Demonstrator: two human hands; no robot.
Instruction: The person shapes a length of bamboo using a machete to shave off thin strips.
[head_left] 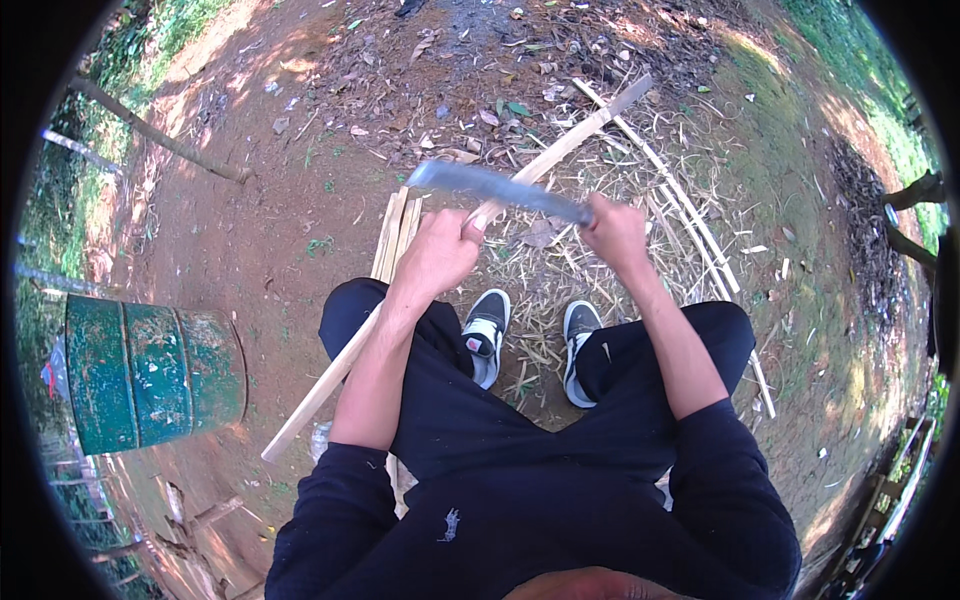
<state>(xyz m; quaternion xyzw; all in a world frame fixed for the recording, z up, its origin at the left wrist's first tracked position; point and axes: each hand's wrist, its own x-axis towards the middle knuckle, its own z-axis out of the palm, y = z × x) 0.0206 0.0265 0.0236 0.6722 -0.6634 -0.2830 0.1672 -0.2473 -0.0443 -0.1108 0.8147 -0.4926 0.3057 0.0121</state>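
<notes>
My left hand point(440, 250) is closed round a long, pale split-wood strip point(557, 151), which slants from the lower left under my left forearm up to the far right. My right hand point(614, 234) grips the handle of a machete point(490, 184). Its broad grey blade points left and crosses over the strip just beyond my left hand; I cannot tell whether the edge touches the wood. Several more pale strips point(393, 236) lie bundled beside my left knee, partly hidden by my arm and leg.
Thin strips point(690, 215) lie on the ground to the right, among scattered shavings point(540, 260) before my shoes point(487, 335). A worn green metal drum point(155, 372) stands at the left. Wooden poles point(160, 135) rise at the far left, and dark posts point(915, 190) at the right edge.
</notes>
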